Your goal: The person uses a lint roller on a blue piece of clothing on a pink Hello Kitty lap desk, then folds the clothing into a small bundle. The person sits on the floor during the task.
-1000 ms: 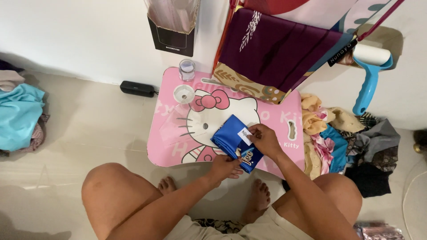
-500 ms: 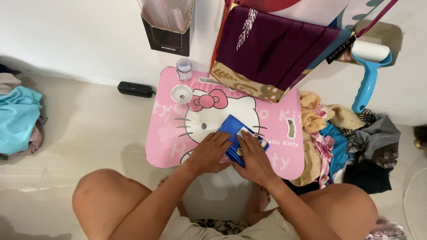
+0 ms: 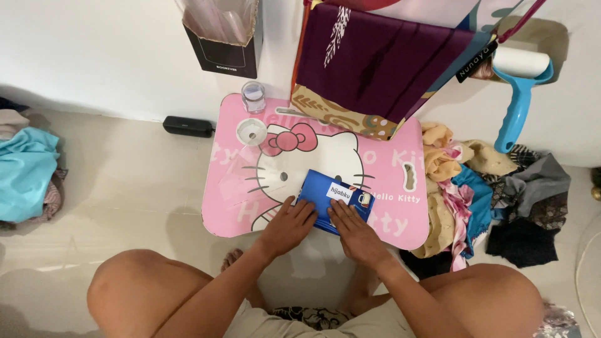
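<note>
Head view, looking down at a low pink plastic lap table with a cartoon cat print point(image 3: 238, 200), set on a pale floor against a white wall.

Flat blue packet with a white label point(image 3: 335, 201) lies on the near right part of the table top. Its long axis runs from upper left to lower right, tilted against the table's front edge.

Left hand point(image 3: 288, 226): palm down, fingers spread flat, fingertips pressing on the packet's near left end. Nothing gripped. Right hand point(image 3: 354, 233): also flat, fingers extended over the packet's near right edge, pressing, nothing clasped. The packet lies directly ahead of both hands, away from the body; the two hands sit side by side, about equally near it.

Elsewhere: small clear glass jar point(image 3: 253, 97) and round clear lid point(image 3: 251, 132) at the table's far left corner; folded purple cloth with gold border point(image 3: 375, 69) overlapping the far edge; heap of mixed clothes point(image 3: 494, 194) on the floor to the right; blue-handled lint roller point(image 3: 516, 94) against the wall.
</note>
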